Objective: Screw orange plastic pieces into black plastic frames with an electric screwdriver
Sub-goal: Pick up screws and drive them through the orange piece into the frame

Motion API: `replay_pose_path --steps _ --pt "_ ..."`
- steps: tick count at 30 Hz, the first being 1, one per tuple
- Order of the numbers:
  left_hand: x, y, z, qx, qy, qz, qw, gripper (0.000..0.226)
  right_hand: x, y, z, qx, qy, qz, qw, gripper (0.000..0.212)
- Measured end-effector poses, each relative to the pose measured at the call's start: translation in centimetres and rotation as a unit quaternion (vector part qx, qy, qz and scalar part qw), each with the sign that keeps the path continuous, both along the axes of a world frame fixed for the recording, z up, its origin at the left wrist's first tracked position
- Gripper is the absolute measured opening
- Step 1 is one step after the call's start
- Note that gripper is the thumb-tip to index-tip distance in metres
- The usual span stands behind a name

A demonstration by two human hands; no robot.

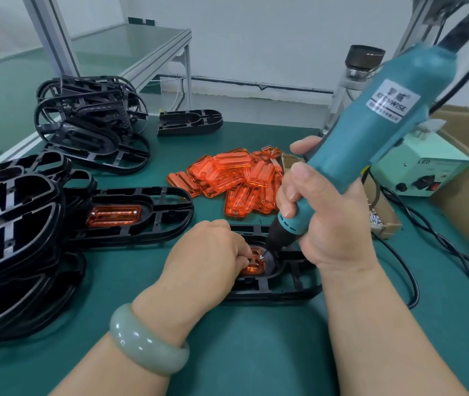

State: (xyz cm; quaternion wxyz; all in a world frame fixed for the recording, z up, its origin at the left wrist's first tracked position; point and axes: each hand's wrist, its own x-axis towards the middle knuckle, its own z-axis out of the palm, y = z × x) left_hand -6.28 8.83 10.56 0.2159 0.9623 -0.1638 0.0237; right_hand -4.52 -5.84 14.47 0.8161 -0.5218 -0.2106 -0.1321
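1. Now, closest in, the left hand (207, 252), a pale green bangle (147, 341) on its wrist, lies knuckles-up with fingers curled. It pinches the orange piece (253, 267) into its seat in the black frame (279, 287), which lies flat under both hands.
2. Just right of those fingertips, a screw (261, 256) sits at the piece's end with the driver's bit on it, so I'd judge the step is driving this screw.
3. The right hand (322, 212) is clamped in a fist round the electric screwdriver (370, 132), and the tool leans up and away to the right.
4. Next comes a steady push along the bit's line while the pinch stops the piece turning.
5. Left of the left hand lies a finished frame (130, 215). Beyond both hands is the heap of loose orange pieces (233, 178), and farther left are stacked bare frames (90, 121).
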Motion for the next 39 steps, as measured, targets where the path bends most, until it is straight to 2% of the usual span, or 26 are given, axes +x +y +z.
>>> replay_pose_path --steps 6,8,10,13,16,26,31,34,39 --pt "-0.1 -0.1 0.1 0.007 0.003 0.001 1.0 0.02 0.8 0.3 0.4 -0.012 0.044 -0.004 0.999 0.011" --pt "-0.1 -0.2 0.1 0.002 0.004 0.007 1.0 0.019 0.9 0.5 0.5 -0.017 0.042 -0.001 0.999 0.011" --pt "-0.1 -0.2 0.1 0.004 0.002 0.007 1.0 0.019 0.7 0.8 0.4 -0.03 0.032 -0.011 0.999 0.018" --pt "0.0 -0.1 0.2 0.01 0.005 0.002 1.0 0.019 0.4 1.1 0.4 -0.051 0.021 -0.015 0.998 0.013" --pt "0.0 -0.1 0.1 0.004 0.004 0.0 1.0 0.019 0.4 1.1 0.4 -0.059 0.016 -0.017 0.998 0.018" --pt "0.2 -0.1 -0.1 -0.012 0.008 0.009 1.0 0.017 0.3 1.4 0.2 -0.044 0.018 -0.073 0.996 0.011" --pt "0.2 -0.1 -0.2 -0.013 0.002 0.015 1.0 0.016 -0.3 0.4 -0.3 0.004 -0.01 -0.044 0.999 0.016" --pt "0.2 -0.1 -0.3 -0.008 0.006 0.018 1.0 0.016 -0.6 0.1 -0.3 0.028 -0.006 -0.06 0.998 0.016" --pt "0.2 -0.2 -0.1 -0.005 0.013 0.029 0.999 0.015 -1.0 0.3 -0.1 0.02 -0.015 -0.066 0.998 0.017"
